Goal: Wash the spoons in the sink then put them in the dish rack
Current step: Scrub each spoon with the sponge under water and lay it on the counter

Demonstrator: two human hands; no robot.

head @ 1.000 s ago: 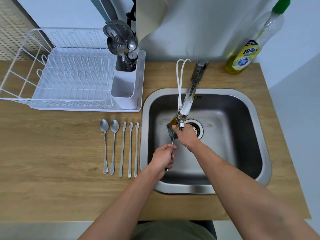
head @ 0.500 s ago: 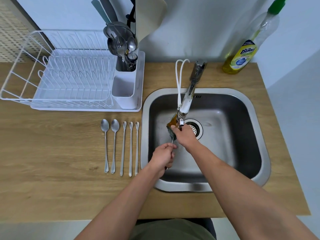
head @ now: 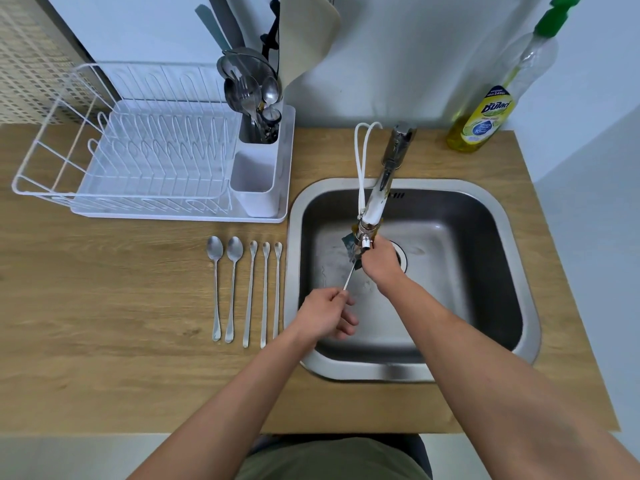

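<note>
Left hand: the left hand point(head: 325, 315) is over the sink, low and near its left side. Its fingers point(head: 341, 299) are pinched tight on the thin handle of one spoon.
Right hand: the right hand point(head: 379, 259) is under the tap. Its fingers are closed around a dark sponge point(head: 350, 244).
Held spoon: the held spoon point(head: 349, 279) slants up from the left hand to the sponge. Its bowl end is hidden in the sponge.
Sink: the steel sink point(head: 485, 216) is set in the wooden counter point(head: 104, 323). Both hands are above it.
Tap: the tap point(head: 382, 188) leans out over the sink, and the right hand is just below its tip.
Spoons on the counter: five spoons point(head: 248, 289) lie side by side, just left of the sink, with bowls pointing to the rack.
Dish rack: the white dish rack point(head: 138, 157) sits at the back left of the counter, behind the five spoons.
Cutlery cup: the cutlery cup point(head: 256, 181) on the right side of the rack holds some forks and spoons in its back part.
Soap bottle: a yellow soap bottle point(head: 485, 119) with a green top stands at the back right.
</note>
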